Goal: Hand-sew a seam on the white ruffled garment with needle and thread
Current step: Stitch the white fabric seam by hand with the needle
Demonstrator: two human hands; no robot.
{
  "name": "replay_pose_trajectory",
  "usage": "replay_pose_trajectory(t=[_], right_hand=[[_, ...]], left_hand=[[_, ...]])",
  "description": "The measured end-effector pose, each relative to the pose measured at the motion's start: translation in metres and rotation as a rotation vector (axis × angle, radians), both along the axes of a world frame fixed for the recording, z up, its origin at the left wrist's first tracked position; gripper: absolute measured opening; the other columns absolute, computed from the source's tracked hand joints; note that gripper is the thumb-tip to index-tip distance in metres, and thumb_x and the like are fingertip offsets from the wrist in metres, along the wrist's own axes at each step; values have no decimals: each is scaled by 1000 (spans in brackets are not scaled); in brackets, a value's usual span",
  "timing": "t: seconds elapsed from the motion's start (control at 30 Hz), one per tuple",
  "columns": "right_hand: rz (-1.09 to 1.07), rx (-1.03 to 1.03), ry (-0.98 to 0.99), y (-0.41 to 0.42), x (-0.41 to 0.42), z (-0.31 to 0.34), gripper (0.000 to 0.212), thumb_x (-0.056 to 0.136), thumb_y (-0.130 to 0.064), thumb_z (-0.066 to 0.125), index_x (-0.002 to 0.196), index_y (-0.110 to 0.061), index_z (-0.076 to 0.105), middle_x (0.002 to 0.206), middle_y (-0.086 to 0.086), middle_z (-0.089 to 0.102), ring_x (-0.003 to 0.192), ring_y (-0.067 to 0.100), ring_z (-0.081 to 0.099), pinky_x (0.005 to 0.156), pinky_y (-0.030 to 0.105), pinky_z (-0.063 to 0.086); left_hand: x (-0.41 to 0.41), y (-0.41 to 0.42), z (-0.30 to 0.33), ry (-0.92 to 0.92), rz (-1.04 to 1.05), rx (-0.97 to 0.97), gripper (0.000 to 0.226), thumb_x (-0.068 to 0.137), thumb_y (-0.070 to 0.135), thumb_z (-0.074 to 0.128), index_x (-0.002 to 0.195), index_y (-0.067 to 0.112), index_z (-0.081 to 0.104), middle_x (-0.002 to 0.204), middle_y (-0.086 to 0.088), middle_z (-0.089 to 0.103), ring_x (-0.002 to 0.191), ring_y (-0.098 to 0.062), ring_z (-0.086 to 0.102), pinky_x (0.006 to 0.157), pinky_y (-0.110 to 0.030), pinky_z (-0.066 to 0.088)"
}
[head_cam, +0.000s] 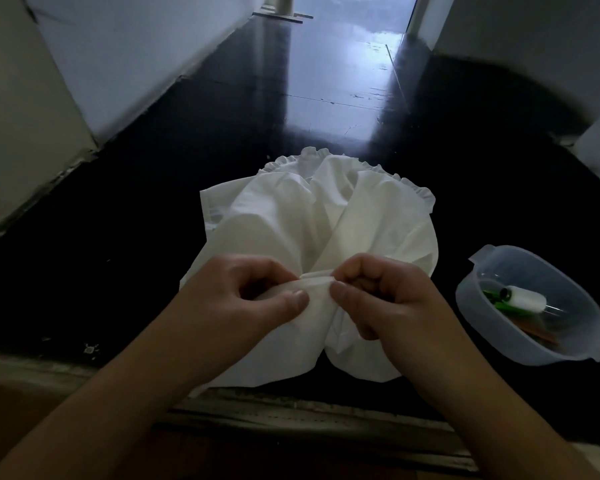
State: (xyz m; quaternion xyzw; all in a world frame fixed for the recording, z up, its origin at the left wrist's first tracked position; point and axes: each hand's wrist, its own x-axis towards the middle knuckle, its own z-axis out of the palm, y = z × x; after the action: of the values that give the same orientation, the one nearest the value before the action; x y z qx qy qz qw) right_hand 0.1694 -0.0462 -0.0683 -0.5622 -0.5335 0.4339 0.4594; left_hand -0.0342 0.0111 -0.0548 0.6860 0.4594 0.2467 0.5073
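Item: white ruffled cotton garment [312, 220], heaped on the dark glossy floor [118, 237], ruffled edge at 12 o'clock. Near edge raised; a folded seam strip [317, 277] runs 9-to-3 between both hands. Left hand [246, 292] pinches its 9 o'clock end, right hand [378, 292] its 3 o'clock end, equally near. Needle not discernible. Translucent plastic bowl [568, 351] holding a white thread spool [527, 299] sits at 3 o'clock.
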Motion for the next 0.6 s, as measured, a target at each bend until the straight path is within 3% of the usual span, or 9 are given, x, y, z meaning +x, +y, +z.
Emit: replay_pose_trajectory(t=[0.1, 0.23, 0.33, 0.47, 0.6], right_hand=[[3, -9, 10, 1, 1, 0, 12, 98, -7, 65, 87, -3, 71, 55, -12, 54, 52, 0, 46, 54, 15, 38], [-25, -18, -33, 2, -1, -1, 12, 98, -9, 66, 88, -6, 72, 56, -7, 54, 52, 4, 46, 53, 17, 38], [-1, -6, -22, 1, -3, 2, 6, 96, -16, 71, 92, -13, 73, 59, 8, 46, 54, 17, 40, 52, 27, 34], [70, 50, -68, -1, -7, 4, 22, 86, -35, 78, 91, -14, 73, 57, 3, 44, 52, 18, 40, 51, 32, 32], [21, 82, -146, 1, -6, 0, 17, 91, -21, 77, 77, -16, 71, 55, -7, 46, 54, 9, 42, 55, 25, 35]], left_hand=[[1, 1, 0, -68, 24, -130, 14, 87, 34, 76, 84, 21, 81, 85, -2, 78, 80, -14, 75, 71, -27, 54], [1, 1, 1, -151, 47, -260, 15, 86, 32, 76, 83, 18, 82, 86, -5, 79, 78, -15, 75, 67, -26, 53], [1, 0, 0, -159, 23, -243, 16, 88, 31, 75, 87, 17, 82, 89, -4, 80, 83, -14, 76, 72, -25, 52], [2, -1, 2, -187, -12, -216, 14, 87, 27, 74, 88, 16, 83, 89, -6, 79, 84, -12, 75, 69, -17, 53], [1, 0, 3, -160, -10, -202, 13, 88, 28, 75, 89, 19, 83, 89, -5, 79, 83, -13, 75, 68, -18, 53]])
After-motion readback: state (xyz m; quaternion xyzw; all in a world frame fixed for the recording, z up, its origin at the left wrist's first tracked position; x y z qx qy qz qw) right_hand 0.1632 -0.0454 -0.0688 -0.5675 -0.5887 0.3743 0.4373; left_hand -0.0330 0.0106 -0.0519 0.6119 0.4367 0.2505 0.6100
